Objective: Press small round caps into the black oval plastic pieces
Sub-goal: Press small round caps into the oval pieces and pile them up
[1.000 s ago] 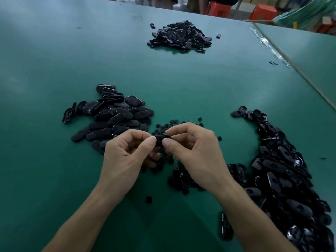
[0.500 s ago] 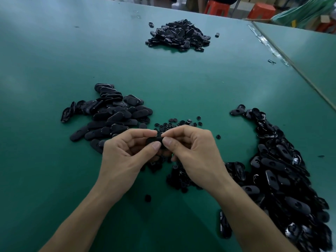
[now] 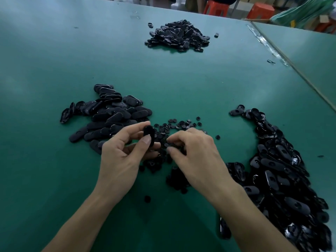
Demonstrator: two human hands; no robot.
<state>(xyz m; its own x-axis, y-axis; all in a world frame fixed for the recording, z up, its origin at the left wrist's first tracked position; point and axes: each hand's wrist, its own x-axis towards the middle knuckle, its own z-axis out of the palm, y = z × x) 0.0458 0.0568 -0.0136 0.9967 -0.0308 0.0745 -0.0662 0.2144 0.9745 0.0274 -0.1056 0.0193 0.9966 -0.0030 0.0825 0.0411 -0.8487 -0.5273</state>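
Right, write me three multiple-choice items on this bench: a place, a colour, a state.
1. Where do the loose small round caps lie? A. between the left heap and the right heap of oval pieces B. atop the far pile C. on an orange stool
2. What colour is the table? A. red B. green C. white
3. What is the left hand doing? A. lying flat, empty B. pointing away C. pinching one black oval piece
Key: 1 A, they scatter between both near heaps; 2 B, its top is green; 3 C, thumb and fingers grip it.
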